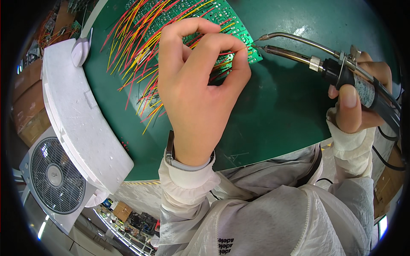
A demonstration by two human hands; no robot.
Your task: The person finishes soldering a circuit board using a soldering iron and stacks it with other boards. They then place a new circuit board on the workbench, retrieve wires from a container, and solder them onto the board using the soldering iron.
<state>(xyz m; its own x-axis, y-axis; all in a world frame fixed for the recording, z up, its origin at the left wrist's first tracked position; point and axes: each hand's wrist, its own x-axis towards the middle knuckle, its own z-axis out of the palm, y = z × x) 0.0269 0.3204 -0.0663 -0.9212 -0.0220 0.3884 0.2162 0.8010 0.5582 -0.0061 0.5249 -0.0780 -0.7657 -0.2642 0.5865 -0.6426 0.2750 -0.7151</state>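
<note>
A green circuit board [237, 26] lies at the far middle of the table, with many red and yellow wires [143, 47] fanning out from it to the left. Over its right part, my left hand [198, 72] pinches a thin wire between thumb and forefinger, close to the board's right corner. My right hand [363, 98] grips a soldering iron [294, 55] by its dark handle. A bent metal tube runs along the iron, and both tips meet near the pinched wire at the board's edge. Whether the iron's tip touches the board, I cannot tell.
A long white foam block [85, 115] lies along the table's left edge, with a small white and grey object [80, 51] on it. A box fan [53, 175] stands beyond it. Black cables [386, 160] trail at the right. The table [273, 119] is green.
</note>
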